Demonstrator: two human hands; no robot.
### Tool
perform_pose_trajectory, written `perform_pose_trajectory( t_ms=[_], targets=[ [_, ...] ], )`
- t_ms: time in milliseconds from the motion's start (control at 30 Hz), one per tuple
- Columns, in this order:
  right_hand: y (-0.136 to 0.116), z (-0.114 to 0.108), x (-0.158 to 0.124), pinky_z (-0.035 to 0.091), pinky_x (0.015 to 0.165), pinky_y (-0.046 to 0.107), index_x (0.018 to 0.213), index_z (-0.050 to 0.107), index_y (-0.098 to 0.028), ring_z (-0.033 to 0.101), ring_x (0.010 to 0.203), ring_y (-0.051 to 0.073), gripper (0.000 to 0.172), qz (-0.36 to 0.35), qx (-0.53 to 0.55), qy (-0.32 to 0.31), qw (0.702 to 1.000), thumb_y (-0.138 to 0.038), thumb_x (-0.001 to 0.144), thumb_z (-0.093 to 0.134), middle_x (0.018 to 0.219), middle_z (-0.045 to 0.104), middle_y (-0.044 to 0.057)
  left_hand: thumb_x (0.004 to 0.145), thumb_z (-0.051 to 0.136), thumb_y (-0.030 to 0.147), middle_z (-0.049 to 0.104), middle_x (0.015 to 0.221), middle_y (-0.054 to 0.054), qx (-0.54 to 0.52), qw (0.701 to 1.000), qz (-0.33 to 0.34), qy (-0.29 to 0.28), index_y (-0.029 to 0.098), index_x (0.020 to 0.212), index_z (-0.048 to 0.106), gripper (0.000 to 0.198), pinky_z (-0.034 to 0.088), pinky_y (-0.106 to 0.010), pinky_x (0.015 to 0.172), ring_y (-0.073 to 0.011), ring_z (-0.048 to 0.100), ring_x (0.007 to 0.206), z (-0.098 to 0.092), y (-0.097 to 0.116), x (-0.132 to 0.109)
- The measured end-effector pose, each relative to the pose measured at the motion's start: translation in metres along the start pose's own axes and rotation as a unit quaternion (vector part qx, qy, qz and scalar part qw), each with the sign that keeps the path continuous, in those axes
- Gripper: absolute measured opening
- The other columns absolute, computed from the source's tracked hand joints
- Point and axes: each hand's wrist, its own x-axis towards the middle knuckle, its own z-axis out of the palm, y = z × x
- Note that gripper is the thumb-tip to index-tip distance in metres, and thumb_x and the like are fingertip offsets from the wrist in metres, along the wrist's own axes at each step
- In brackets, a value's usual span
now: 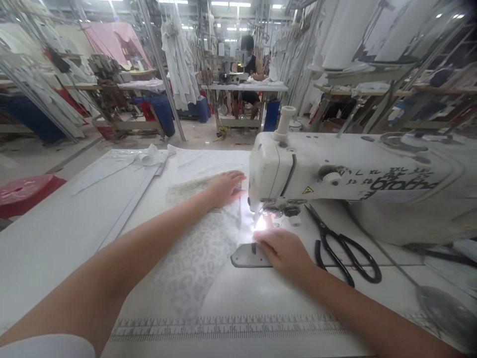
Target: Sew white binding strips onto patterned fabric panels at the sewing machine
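Observation:
A sheer, pale leopard-print fabric [190, 268] lies on the white sewing table, its right edge running up to the lit needle area of a white sewing machine [276, 169]. My left hand [227, 189] rests flat on the far part of the cloth, left of the machine head, fingers stretched out. Just in front of the needle, my right hand [285, 248] has its thumb and fingers pressed together at the cloth's edge, above the metal needle plate [248, 258]. Bright lamp glare washes out the stitching spot. Black-handled scissors [335, 243] lie right of my right hand.
A printed ruler scale [223, 326] runs along the table's near edge. Cut fabric pieces [149, 158] lie at the far left corner. A red stool [30, 191] stands left of the table. Beyond, a person [253, 64] sits at another machine.

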Motion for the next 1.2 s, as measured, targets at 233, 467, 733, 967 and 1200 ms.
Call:
perform_pose_trajectory(
  t_ms=[233, 467, 733, 967, 1200],
  targets=[
    [0.009, -0.009, 0.004, 0.046, 0.066, 0.029, 0.089, 0.063, -0.018, 0.062, 0.078, 0.017, 0.024, -0.057, 0.016, -0.049, 0.997, -0.017, 0.093, 0.039, 0.091, 0.07, 0.003, 0.09, 0.04, 0.021, 0.058, 0.104, -0.008, -0.108, 0.994, -0.011, -0.01, 0.017, 0.094, 0.059, 0.02, 0.049, -0.032, 0.083, -0.0181, 0.054, 0.097, -0.003, 0.075, -0.067],
    [0.017, -0.009, 0.001, 0.048, 0.081, 0.032, 0.092, 0.062, -0.017, 0.061, 0.095, 0.018, 0.022, -0.106, 0.026, -0.052, 0.993, -0.013, 0.091, 0.04, 0.104, 0.068, 0.005, 0.09, 0.043, 0.021, 0.052, 0.128, -0.005, -0.159, 0.98, 0.087, -0.084, 0.022, 0.121, 0.051, 0.032, 0.032, -0.041, 0.106, -0.0216, 0.037, 0.125, -0.003, 0.086, -0.1],
    [0.02, -0.015, -0.01, 0.048, 0.081, 0.034, 0.094, 0.061, -0.016, 0.057, 0.091, 0.018, 0.018, -0.09, 0.038, 0.002, 0.995, -0.009, 0.087, 0.045, 0.097, 0.065, 0.007, 0.091, 0.043, 0.026, 0.046, 0.134, -0.004, -0.111, 0.981, 0.098, -0.126, 0.024, 0.126, 0.049, 0.035, 0.032, -0.044, 0.105, -0.0243, 0.033, 0.128, -0.005, 0.082, -0.098],
    [0.008, -0.017, -0.011, 0.045, 0.081, 0.036, 0.101, 0.059, -0.015, 0.053, 0.092, 0.02, 0.022, -0.101, -0.009, -0.064, 0.993, -0.008, 0.087, 0.042, 0.098, 0.063, 0.007, 0.091, 0.043, 0.028, 0.048, 0.132, -0.005, -0.11, 0.981, 0.105, -0.12, 0.023, 0.126, 0.048, 0.035, 0.032, -0.043, 0.105, -0.024, 0.034, 0.128, -0.004, 0.081, -0.097],
    [0.006, -0.016, -0.01, 0.043, 0.079, 0.038, 0.104, 0.059, -0.014, 0.051, 0.094, 0.022, 0.024, -0.098, -0.069, -0.072, 0.99, -0.011, 0.088, 0.04, 0.099, 0.063, 0.008, 0.091, 0.043, 0.031, 0.046, 0.135, -0.003, -0.1, 0.982, 0.091, -0.133, 0.025, 0.128, 0.046, 0.038, 0.032, -0.043, 0.105, -0.0241, 0.032, 0.129, -0.004, 0.078, -0.094]
  ],
)
